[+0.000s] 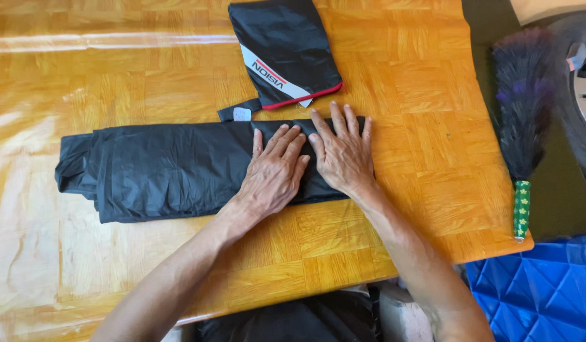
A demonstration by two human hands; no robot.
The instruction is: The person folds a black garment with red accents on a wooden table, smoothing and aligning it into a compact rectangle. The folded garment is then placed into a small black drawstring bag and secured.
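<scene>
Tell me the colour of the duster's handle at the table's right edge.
Green with small pale flower-like marks, on the feather duster's handle, seen in the head view.

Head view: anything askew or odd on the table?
Mostly tidy. The feather duster lies at the table's right edge, its green handle tip right at the corner. The folded black cover bunches unevenly at its left end; left hand and right hand press its right end flat.
</scene>
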